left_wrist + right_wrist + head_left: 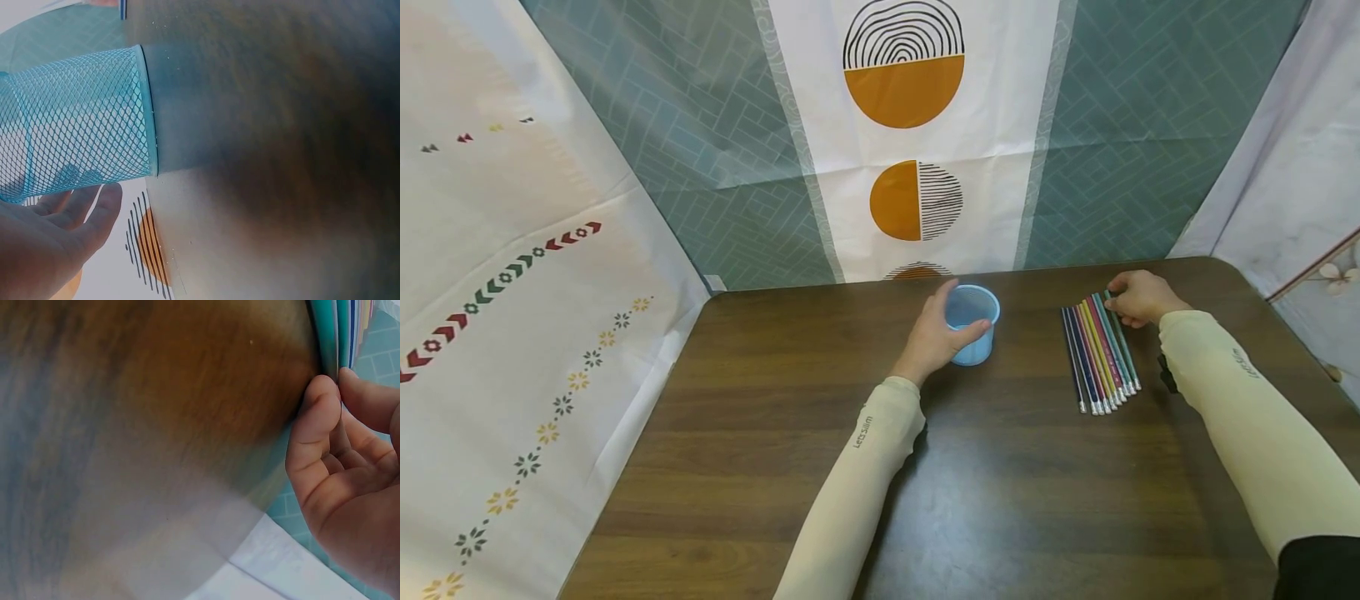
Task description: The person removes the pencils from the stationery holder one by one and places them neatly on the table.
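A light-blue mesh pencil cup point(972, 343) stands upright near the table's far edge. Around its left side my left hand point(931, 337) is spread, thumb across the front and fingers towards the back. In the left wrist view, those fingers lie extended along the mesh point(81, 119); whether they press on it I cannot tell. To the right, several coloured pencils point(1099, 358) lie side by side, eraser ends towards me. My right hand point(1142, 297) pinches the far end of the rightmost green pencil point(1124, 346) between thumb and index finger. Its tip is hidden by the fingers.
Everything lies on a dark wooden table point(760, 433). Behind the far edge hangs a green and white patterned cloth point(722, 150). White printed cloths hang at the left point(550, 333) and right point(1285, 167).
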`<state>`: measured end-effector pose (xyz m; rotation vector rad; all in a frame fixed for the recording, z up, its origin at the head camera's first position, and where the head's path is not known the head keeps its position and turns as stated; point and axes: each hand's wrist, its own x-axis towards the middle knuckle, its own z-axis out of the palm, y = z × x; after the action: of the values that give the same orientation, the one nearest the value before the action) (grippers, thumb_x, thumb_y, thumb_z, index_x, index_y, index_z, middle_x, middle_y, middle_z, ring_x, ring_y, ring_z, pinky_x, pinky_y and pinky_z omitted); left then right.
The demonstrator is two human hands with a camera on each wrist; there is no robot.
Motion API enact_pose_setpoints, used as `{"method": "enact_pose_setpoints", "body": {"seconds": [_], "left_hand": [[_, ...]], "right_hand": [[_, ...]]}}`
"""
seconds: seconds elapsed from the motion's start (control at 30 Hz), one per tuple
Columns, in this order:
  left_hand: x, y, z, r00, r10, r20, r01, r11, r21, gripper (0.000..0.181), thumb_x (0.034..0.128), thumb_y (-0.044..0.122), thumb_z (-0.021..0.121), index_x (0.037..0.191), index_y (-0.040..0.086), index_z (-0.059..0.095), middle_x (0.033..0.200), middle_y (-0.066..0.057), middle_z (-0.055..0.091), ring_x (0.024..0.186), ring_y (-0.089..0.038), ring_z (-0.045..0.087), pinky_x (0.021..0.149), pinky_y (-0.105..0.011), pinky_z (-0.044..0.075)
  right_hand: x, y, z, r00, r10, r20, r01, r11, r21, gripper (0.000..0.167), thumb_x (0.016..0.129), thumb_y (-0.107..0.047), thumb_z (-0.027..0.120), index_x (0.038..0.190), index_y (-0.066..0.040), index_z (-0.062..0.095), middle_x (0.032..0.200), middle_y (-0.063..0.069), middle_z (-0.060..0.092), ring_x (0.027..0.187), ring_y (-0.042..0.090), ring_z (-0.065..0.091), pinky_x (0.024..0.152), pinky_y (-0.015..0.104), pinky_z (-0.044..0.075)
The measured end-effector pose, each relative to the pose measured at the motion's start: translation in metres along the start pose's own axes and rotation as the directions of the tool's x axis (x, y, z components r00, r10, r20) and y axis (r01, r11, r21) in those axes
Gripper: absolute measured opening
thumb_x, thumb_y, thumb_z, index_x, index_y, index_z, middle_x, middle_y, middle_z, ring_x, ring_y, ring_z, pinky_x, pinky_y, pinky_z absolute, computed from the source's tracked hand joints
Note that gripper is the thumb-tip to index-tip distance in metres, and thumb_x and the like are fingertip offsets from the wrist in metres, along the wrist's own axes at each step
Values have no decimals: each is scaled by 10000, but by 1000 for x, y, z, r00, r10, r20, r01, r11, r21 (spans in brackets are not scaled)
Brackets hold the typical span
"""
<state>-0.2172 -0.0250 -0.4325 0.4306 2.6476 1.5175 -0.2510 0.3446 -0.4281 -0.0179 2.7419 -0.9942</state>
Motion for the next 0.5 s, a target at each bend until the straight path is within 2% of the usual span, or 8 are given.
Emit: {"method": "enact_pose_setpoints", "body": {"seconds": [0.5], "left_hand": [[-1,0,0,1000,-9,-1,9,1000,0,901,810,584,782,1558,353,336,1475,-44,428,1181,-281,507,936,-524,491]], "right_hand": [[4,-3,7,1000,17,-4,-17,999,51,394,977,-26,544,1283,200,439,796,178,621,625,205,609,567,348,564]]}}
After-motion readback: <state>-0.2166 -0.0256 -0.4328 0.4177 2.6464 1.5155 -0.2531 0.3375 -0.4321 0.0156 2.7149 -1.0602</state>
